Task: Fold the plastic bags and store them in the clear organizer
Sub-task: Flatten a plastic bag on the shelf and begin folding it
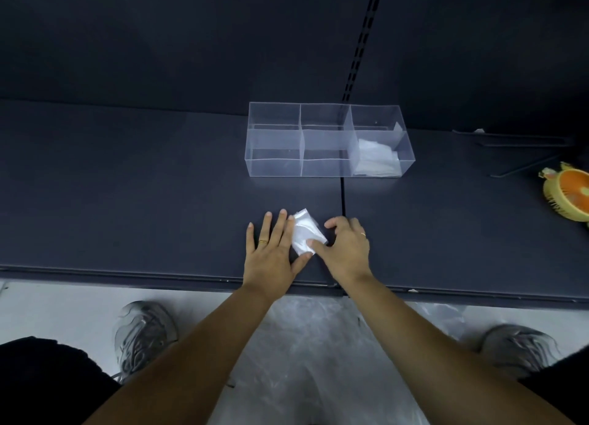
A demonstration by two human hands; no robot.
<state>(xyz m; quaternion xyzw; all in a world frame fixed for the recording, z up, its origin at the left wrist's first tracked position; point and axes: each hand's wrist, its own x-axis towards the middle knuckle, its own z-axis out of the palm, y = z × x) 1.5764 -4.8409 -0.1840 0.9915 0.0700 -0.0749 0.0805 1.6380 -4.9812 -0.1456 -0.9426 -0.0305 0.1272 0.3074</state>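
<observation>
Bag (pixel 306 235) lies folded on the shelf (pixel 127 201). Left hand (pixel 271 249) presses it, fingers straight; right hand (pixel 347 246) pinches it, fingers curled.

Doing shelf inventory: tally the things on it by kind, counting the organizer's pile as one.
Clear plastic divided organizer: 1
Loose folded white plastic bag: 1
Pile of folded bags: 1
Round orange fan: 1
Dark metal frame: 1
Total: 5

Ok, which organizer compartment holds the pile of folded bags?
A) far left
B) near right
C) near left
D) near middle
B: the white pile lies in the organizer's near right compartment; the right hand pinches another bag on the shelf.
</observation>
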